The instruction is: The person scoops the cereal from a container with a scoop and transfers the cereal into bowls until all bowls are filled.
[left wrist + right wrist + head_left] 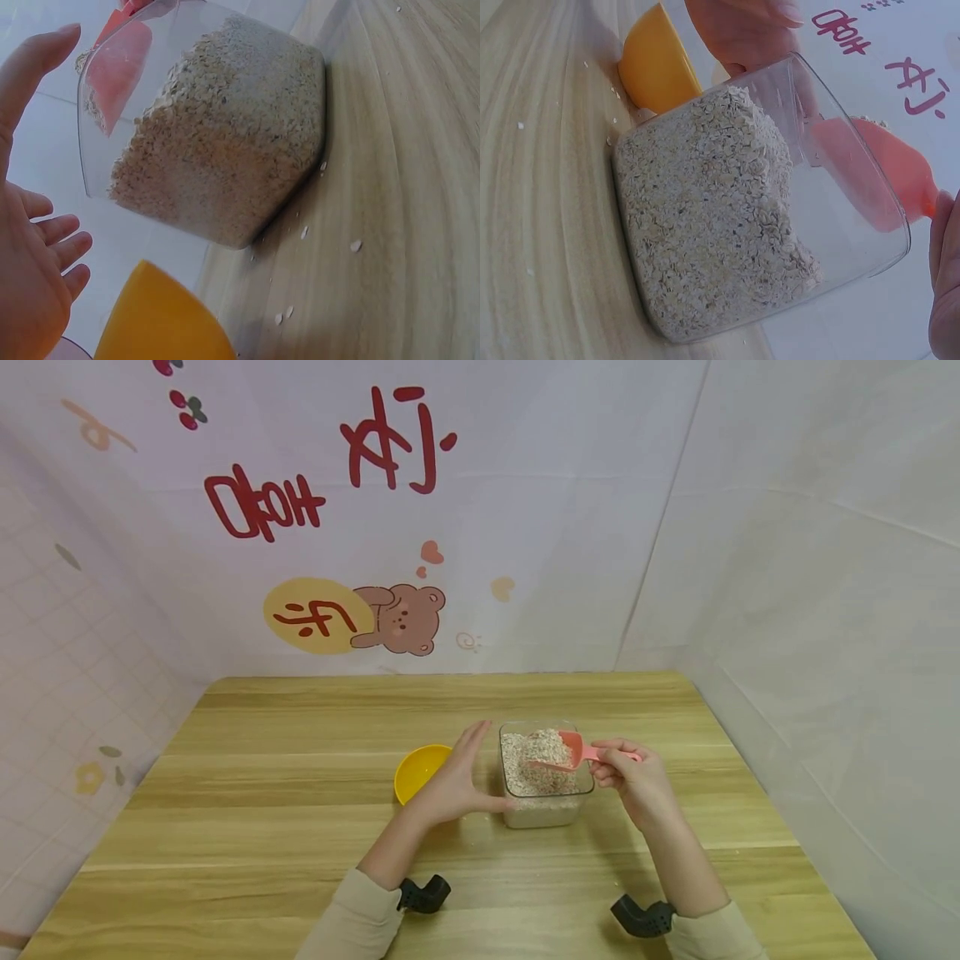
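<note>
A clear square container (542, 814) full of oat flakes (517, 760) stands on the table. My right hand (633, 777) pinches the handle of a pink scoop (576, 750), which is heaped with flakes and held at the container's rim level. To the left of the container, my left hand (453, 785) is spread with its thumb stretched toward the container; the left wrist view shows the hand (34, 247) apart from the wall. Behind that hand sits a yellow bowl (420, 768), partly hidden by the wrist; its inside shows no flakes.
Loose flakes (355, 245) lie scattered on the wood-grain table (262, 827) around the container. A white printed cloth (562, 527) hangs behind the table and along both sides. Each wrist wears a black camera mount (425, 894).
</note>
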Demonstrator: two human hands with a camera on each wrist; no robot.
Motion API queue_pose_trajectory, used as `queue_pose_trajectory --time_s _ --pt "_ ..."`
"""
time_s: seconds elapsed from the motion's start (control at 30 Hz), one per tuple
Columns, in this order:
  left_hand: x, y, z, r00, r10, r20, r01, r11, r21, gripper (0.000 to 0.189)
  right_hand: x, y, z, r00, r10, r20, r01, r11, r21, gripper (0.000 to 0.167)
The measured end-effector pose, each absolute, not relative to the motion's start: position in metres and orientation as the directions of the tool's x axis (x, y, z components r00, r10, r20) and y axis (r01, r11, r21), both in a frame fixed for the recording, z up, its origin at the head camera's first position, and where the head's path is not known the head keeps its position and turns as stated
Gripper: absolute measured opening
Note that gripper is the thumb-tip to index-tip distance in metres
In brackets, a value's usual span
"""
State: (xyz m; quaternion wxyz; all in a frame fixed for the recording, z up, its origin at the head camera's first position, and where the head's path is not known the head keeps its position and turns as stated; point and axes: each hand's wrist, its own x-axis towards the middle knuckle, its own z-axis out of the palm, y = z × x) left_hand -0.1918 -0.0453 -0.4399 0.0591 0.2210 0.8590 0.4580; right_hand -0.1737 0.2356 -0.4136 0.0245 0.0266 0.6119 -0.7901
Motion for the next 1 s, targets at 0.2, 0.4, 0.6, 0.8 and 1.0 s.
queue_pose_trajectory --time_s 0.2,0.4,0.6,0.8,1.0 --pt "-0.187 -0.057 -0.439 -0.9 0.419 0.118 0.334 0.492 0.804 0.122 -0.175 0.232 -0.413 -0.996 0.0 -0.09 0.087 -0.255 -0.963 0.015" --pt "-0.183 -0.069 -0.437 -0.9 0.413 0.136 0.35 0.5 0.792 0.12 -0.175 0.226 -0.41 -0.994 0.001 -0.105 0.101 -0.27 -0.957 0.015" --pt "-0.182 -0.082 -0.439 -0.908 0.394 0.143 0.344 0.504 0.792 0.123 -0.175 0.22 -0.408 -0.995 -0.006 -0.102 0.099 -0.287 -0.953 0.019" --pt "-0.181 -0.095 -0.444 -0.921 0.362 0.143 0.325 0.512 0.795 0.123 -0.175 0.213 -0.407 -0.997 -0.022 -0.08 0.083 -0.297 -0.951 0.02" --pt "-0.181 -0.107 -0.447 -0.93 0.343 0.134 0.305 0.512 0.803 0.123 -0.175 0.205 -0.405 -0.996 -0.034 -0.079 0.086 -0.315 -0.945 0.02"
